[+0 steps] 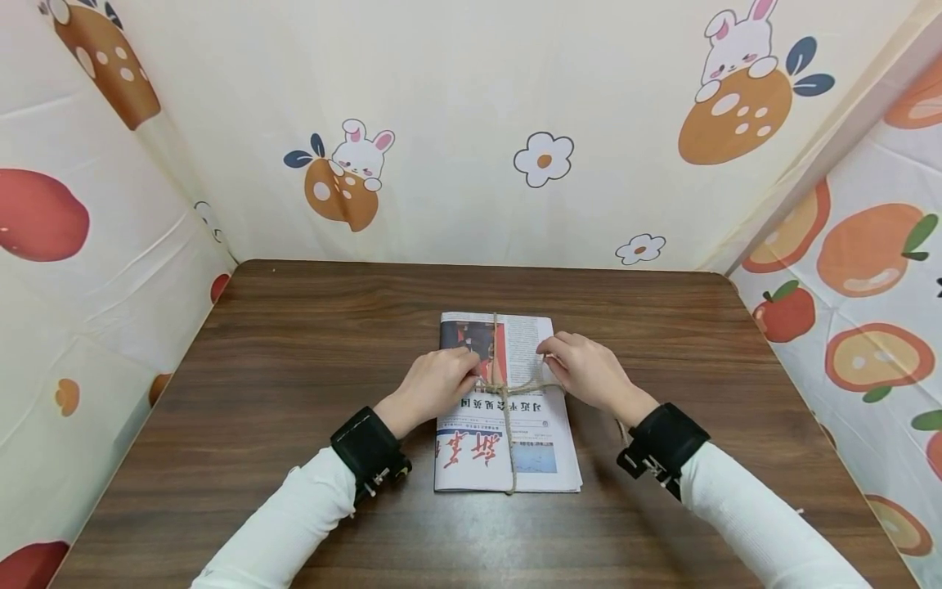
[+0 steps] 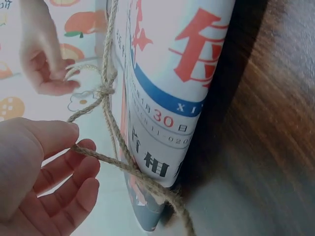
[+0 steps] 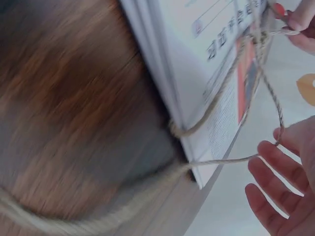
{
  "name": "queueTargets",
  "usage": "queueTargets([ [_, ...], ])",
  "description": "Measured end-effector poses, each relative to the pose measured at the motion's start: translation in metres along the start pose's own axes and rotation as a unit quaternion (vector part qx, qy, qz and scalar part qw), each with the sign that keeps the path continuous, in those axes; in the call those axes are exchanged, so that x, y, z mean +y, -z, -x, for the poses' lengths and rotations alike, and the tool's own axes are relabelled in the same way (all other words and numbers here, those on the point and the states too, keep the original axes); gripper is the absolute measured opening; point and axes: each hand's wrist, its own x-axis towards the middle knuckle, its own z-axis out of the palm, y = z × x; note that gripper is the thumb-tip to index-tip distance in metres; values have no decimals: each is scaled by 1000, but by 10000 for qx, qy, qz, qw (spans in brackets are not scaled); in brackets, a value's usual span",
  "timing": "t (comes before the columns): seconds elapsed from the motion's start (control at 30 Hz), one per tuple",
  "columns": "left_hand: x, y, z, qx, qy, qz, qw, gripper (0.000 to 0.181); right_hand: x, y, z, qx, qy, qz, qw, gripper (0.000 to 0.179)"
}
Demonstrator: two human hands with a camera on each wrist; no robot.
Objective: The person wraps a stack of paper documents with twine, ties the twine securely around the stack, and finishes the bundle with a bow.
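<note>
A stack of folded newspapers point(image 1: 545, 425) lies on the table, with twine point(image 1: 507, 433) running lengthwise and crosswise over it and meeting in a knot point(image 2: 105, 91) near the middle. My left hand point(image 1: 439, 382) pinches a strand of the twine point(image 2: 101, 156) between thumb and index finger, left of the knot. On the other side, my right hand point(image 1: 585, 368) pinches another strand point(image 3: 281, 120) between thumb and index finger, its other fingers spread loosely. A loose length of twine point(image 3: 98, 223) trails from the right hand's strand over the table, blurred in the right wrist view.
The brown wooden table point(image 1: 294, 327) extends on all sides of the newspapers. Behind it hangs a pale cloth point(image 1: 456, 213) with rabbits and flowers. Fruit-printed cloths point(image 1: 876, 294) stand along both sides. Black wrist bands point(image 1: 371, 448) sit on both wrists.
</note>
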Motion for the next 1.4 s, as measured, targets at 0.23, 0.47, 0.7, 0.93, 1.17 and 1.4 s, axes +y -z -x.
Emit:
queueTargets([
  [0.23, 0, -2, 0, 122, -88, 127, 9998, 13, -12, -3, -8, 331, -231, -671, 9969, 9],
  [0.47, -1, -4, 1, 91, -99, 176, 9998, 13, -22, -4, -14, 401, -779, -1503, 9848, 32],
  [0.7, -1, -4, 2, 1, -73, 248, 9997, 10, -24, -1, -15, -86, -1864, -2361, 9536, 19],
  [0.93, -1, -4, 3, -101, -19, 312, 9995, 10, -22, 0, -19, -290, -2280, -2729, 9342, 16],
  [1.17, 0, -4, 3, -80, -37, 351, 9993, 10, -25, 1, -27, -179, -1829, -2907, 9390, 12],
  [1.4, -1, -4, 4, -68, -93, 379, 9992, 11, -27, 3, -26, -325, -1226, -3212, 9385, 12],
])
